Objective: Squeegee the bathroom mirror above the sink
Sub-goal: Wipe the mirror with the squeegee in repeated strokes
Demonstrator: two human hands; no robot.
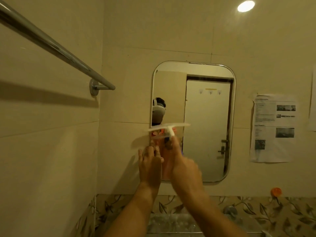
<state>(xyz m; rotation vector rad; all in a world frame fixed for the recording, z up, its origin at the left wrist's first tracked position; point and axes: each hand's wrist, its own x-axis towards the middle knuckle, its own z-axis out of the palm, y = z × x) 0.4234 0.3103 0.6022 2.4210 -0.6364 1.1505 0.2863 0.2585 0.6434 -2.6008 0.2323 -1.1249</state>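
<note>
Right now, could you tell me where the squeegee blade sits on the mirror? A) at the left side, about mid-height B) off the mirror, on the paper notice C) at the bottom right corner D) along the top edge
A: the squeegee, held by the right hand, lies across the left edge of the mirror at about mid-height.

The beige tiled wall (130,93) carries a rounded mirror (208,117), a towel bar (51,46) and a printed sheet (271,129).

Dim yellow light, ceiling lamp (245,6) glare
</note>
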